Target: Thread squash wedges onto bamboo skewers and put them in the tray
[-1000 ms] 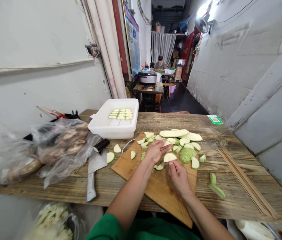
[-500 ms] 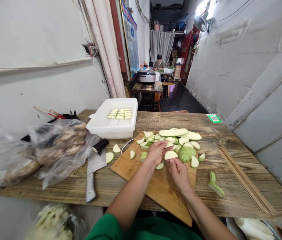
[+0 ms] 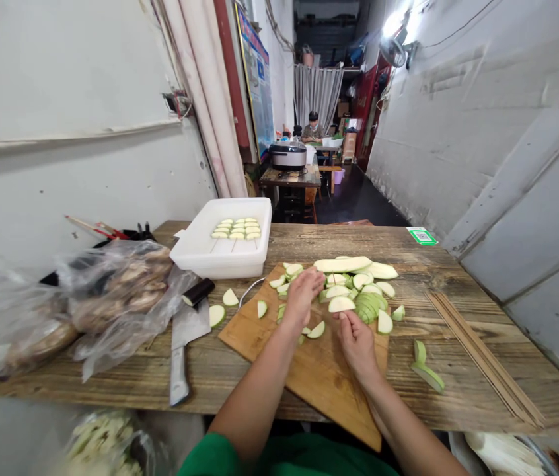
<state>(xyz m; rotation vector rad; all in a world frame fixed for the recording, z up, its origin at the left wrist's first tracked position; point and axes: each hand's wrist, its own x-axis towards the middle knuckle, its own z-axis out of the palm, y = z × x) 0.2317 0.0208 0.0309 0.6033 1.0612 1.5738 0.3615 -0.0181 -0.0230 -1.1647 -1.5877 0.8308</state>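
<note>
Right hand (image 3: 357,340): thumb and fingers pinching at lower edge of pale half-moon slice (image 3: 341,305), which is standing just beyond fingertips; we are perhaps seeing thin stick in that pinch, detail too small to tell. Left hand (image 3: 303,294): fingers hanging loosely uncurled, just left of held slice. Chopping board (image 3: 329,390): extending beneath both hands. Beyond fingers, we are listing long pale slabs (image 3: 343,264); near right fingers, fanned green stack (image 3: 369,308). Well left of left fingers: cleaver (image 3: 179,370) lying, white tub (image 3: 215,268) sitting farther beyond.
</note>
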